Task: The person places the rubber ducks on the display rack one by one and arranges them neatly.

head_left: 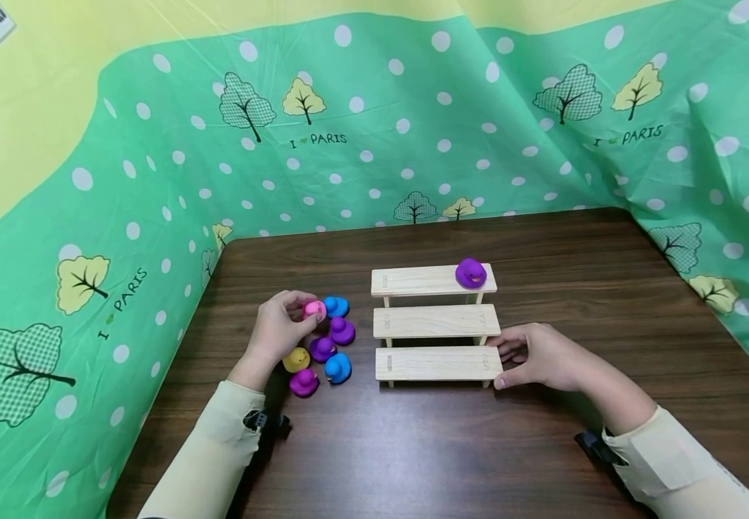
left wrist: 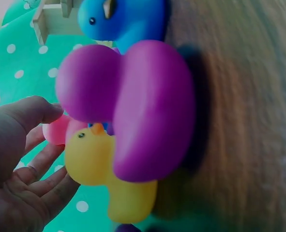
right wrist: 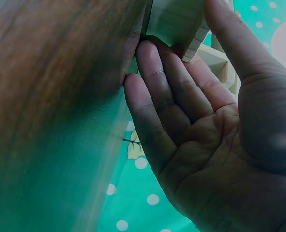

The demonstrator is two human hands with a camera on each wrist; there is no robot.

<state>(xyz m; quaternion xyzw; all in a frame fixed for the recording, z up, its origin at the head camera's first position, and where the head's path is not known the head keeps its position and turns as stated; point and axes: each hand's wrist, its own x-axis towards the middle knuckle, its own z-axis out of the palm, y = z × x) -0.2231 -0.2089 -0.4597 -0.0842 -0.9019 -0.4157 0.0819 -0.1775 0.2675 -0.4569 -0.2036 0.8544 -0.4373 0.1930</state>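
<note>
My left hand (head_left: 278, 328) pinches a small pink rubber duck (head_left: 314, 310) between thumb and fingers at the back of a duck cluster. In the left wrist view, a yellow duck (left wrist: 92, 157) and a large magenta duck (left wrist: 155, 111) partly cover the pink one. At the right end of a pale three-step wooden rack (head_left: 437, 364), my right hand (head_left: 543, 357) holds the lowest step, thumb at its front corner and fingers behind. The right wrist view shows those fingertips (right wrist: 150, 58) down by the tabletop. A purple duck (head_left: 471, 274) sits at the right of the top step.
Beside the left hand stand a blue duck (head_left: 336, 306), purple ducks (head_left: 342, 331), and, nearer, another blue duck (head_left: 338, 367). The dark wooden table (head_left: 406, 447) reaches back to a green dotted cloth (head_left: 361, 166), which also hangs along both sides.
</note>
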